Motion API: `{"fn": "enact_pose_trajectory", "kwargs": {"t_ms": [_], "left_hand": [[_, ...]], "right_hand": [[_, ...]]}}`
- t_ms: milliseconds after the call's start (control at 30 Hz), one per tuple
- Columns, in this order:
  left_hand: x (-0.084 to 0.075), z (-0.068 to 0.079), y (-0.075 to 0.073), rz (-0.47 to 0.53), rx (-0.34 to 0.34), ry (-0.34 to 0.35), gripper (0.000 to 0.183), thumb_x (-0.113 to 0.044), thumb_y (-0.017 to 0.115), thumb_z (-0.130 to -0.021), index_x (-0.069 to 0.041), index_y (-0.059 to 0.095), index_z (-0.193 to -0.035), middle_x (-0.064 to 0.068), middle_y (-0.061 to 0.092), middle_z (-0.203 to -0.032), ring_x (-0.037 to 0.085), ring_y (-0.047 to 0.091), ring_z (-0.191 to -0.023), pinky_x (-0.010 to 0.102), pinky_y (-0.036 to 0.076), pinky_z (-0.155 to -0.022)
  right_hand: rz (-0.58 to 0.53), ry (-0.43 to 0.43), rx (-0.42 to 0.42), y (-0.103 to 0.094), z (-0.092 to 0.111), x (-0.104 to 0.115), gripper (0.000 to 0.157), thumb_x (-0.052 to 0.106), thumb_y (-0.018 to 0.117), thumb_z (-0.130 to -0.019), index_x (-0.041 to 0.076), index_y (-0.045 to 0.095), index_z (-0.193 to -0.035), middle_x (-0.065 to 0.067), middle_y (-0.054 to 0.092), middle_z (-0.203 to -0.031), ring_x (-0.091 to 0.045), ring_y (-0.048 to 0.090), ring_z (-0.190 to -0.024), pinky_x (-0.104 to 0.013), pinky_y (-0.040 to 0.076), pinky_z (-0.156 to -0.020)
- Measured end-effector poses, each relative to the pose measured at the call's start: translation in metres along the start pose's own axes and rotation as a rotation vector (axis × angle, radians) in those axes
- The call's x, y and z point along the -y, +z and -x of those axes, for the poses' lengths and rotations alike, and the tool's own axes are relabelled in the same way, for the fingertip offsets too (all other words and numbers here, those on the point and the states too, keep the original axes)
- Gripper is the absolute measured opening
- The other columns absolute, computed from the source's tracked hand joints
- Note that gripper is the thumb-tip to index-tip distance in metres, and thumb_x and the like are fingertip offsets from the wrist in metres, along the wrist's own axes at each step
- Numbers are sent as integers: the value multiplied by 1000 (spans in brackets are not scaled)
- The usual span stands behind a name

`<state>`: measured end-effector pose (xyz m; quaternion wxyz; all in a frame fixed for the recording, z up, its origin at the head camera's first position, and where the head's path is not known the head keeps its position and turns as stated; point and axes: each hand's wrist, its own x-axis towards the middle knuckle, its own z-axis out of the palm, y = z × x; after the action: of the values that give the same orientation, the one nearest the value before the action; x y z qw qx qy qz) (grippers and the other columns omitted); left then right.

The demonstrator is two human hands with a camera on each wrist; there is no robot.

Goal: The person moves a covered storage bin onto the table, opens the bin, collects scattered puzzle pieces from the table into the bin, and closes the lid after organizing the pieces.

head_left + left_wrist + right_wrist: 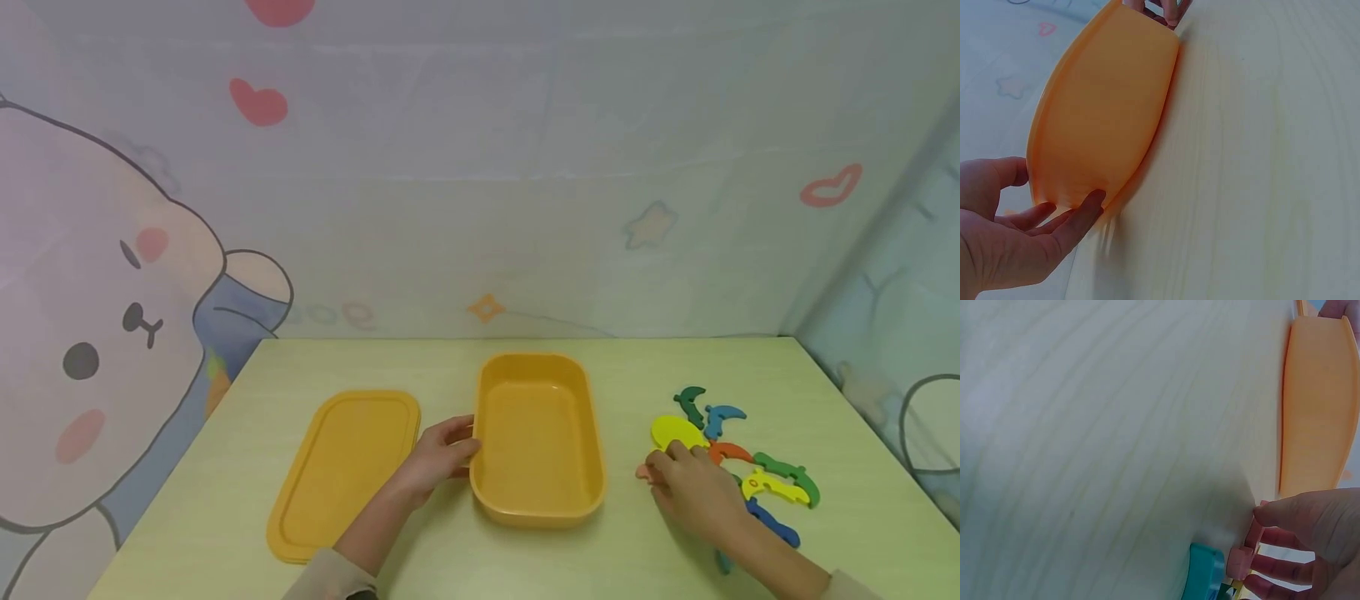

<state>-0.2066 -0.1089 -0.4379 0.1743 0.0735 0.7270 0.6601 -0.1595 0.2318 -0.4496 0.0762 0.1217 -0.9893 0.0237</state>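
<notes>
An orange-yellow rectangular tub stands on the table with its open top up. My left hand rests on its left side; in the left wrist view the thumb is at the rim and the spread fingers touch the outer wall. To the right, my right hand is over a group of coloured pieces, pinching a small pink piece between thumb and fingers. Part of the pink piece is hidden by the hand. A bright yellow disc lies just beyond the fingers.
A flat orange-yellow lid lies left of the tub. Curved pieces surround the right hand: dark green, light blue, red-orange, green, yellow, dark blue and teal. A printed cloth hangs behind the table.
</notes>
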Motion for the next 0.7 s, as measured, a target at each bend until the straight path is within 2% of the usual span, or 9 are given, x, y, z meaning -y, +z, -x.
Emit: {"fn": "enact_pose_trajectory", "kwargs": {"t_ms": [300,567,700], "left_hand": [[2,0,0,5,0,3,52,-12,52,-92,3,34,-139,24,44,-134,25,57,-105,38,54,-81],[2,0,-1,9,1,4,51,-12,52,-92,2,36,-138,23,46,-133,22,58,-102,37,54,-80],[3,-1,-1,12,5,8,51,-12,52,-92,3,36,-138,24,46,-133,23,58,-103,37,54,-80]], "right_hand": [[-12,-58,-48,1,-2,3,21,24,78,-72,20,65,-89,2,54,-78,-16,43,-61,-23,40,-48],[-57,-82,-43,2,-4,13,20,19,77,-73,20,64,-88,4,48,-76,-16,41,-66,-19,40,-48],[-56,-84,-39,4,-5,14,21,19,77,-73,21,63,-88,5,47,-75,-15,40,-63,-18,38,-46]]}}
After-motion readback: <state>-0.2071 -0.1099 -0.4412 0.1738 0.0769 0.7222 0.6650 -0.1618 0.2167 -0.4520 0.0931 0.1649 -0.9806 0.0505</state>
